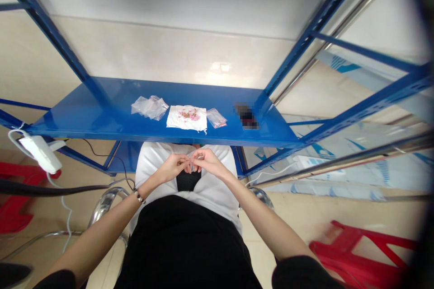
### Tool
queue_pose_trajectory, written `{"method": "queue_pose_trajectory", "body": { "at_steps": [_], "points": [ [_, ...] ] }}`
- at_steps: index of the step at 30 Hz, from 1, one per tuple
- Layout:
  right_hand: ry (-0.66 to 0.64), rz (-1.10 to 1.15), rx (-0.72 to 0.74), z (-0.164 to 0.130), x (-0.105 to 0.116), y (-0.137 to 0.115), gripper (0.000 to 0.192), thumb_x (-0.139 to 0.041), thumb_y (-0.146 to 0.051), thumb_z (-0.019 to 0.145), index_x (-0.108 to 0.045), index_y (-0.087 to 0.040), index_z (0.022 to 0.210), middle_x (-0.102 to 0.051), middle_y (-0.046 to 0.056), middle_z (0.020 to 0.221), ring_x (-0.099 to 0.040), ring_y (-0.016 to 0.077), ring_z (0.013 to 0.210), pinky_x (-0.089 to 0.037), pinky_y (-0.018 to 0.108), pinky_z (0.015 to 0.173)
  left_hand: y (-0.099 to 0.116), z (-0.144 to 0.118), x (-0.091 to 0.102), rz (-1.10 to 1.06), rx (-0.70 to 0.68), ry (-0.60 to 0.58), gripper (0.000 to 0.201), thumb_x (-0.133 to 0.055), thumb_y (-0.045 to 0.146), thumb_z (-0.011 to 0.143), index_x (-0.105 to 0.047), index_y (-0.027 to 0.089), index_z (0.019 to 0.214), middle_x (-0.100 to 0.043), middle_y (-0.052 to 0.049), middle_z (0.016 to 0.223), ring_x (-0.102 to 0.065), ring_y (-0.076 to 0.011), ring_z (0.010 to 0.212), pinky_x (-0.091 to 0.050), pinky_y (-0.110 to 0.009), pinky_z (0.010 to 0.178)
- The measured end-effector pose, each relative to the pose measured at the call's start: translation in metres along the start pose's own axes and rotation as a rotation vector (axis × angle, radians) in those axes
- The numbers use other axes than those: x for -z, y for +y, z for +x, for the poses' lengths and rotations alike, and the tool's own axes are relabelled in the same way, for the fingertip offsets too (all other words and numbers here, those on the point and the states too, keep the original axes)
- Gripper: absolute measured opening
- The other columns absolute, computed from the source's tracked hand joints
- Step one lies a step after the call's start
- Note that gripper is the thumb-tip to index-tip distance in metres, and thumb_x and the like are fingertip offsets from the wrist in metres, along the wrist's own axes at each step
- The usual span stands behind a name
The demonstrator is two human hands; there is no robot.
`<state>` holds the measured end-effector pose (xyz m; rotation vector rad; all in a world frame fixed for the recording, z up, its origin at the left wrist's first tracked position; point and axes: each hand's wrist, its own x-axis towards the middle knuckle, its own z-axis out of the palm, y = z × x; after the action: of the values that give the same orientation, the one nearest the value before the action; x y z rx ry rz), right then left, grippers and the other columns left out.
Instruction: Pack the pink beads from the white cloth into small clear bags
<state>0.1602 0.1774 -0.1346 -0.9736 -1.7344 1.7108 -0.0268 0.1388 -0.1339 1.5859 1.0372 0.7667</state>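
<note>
Left hand [174,165] and right hand [207,161] meet fingertip to fingertip below the blue shelf [101,117], grips pinched on something too small to identify. White cloth with pink beads [187,117] lies on the shelf above them.

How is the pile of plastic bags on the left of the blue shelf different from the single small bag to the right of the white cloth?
The pile of plastic bags holds several crumpled, overlapping bags; the single small bag lies alone and flat. The pile looks clear and empty, while the single bag shows small pinkish pieces inside. The pile lies left of the white cloth, the single bag right of it. Both are transparent and rest on the blue shelf.
</note>
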Motion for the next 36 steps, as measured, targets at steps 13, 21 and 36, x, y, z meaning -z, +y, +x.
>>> {"method": "queue_pose_trajectory", "body": {
  "at_steps": [13, 21, 36],
  "points": [
    [0.045, 0.158, -0.067, 0.0, -0.006, -0.006, 0.027, -0.066, -0.041, 0.078, -0.056, -0.016, 0.083, -0.068, 0.003, 0.066, -0.067, 0.0154, 0.052, -0.047, 0.017, 0.038, -0.002, 0.001, 0.001, -0.124, -0.007, 0.095, 0.025, -0.059, 0.036, 0.087, -0.063, 0.012, 0.082, -0.07, -0.006, 0.073, -0.067, -0.0157, 0.066, -0.054, -0.028, 0.068],
    [0.039, 0.059, -0.039, 0.001, -0.004, -0.007, 0.019, -0.065, -0.033, 0.077, -0.055, -0.016, 0.075, -0.066, 0.002, 0.062, -0.067, 0.0159, 0.055, -0.048, 0.018, 0.04, -0.011, 0.004, 0.003, -0.155, 0.054, 0.14, 0.022, -0.059, 0.034, 0.087, -0.061, 0.012, 0.085, -0.071, -0.007, 0.07, -0.069, -0.0167, 0.065, -0.053, -0.026, 0.062],
    [0.011, 0.012, 0.019, -0.002, -0.005, -0.005, 0.015, -0.064, -0.03, 0.077, -0.059, -0.016, 0.075, -0.069, 0.005, 0.068, -0.064, 0.0138, 0.059, -0.045, 0.018, 0.042, -0.004, 0.0, -0.002, -0.047, -0.022, 0.102, 0.031, -0.058, 0.041, 0.088, -0.065, 0.012, 0.082, -0.069, -0.007, 0.076, -0.066, -0.0155, 0.066, -0.053, -0.027, 0.066]
  ]
}}
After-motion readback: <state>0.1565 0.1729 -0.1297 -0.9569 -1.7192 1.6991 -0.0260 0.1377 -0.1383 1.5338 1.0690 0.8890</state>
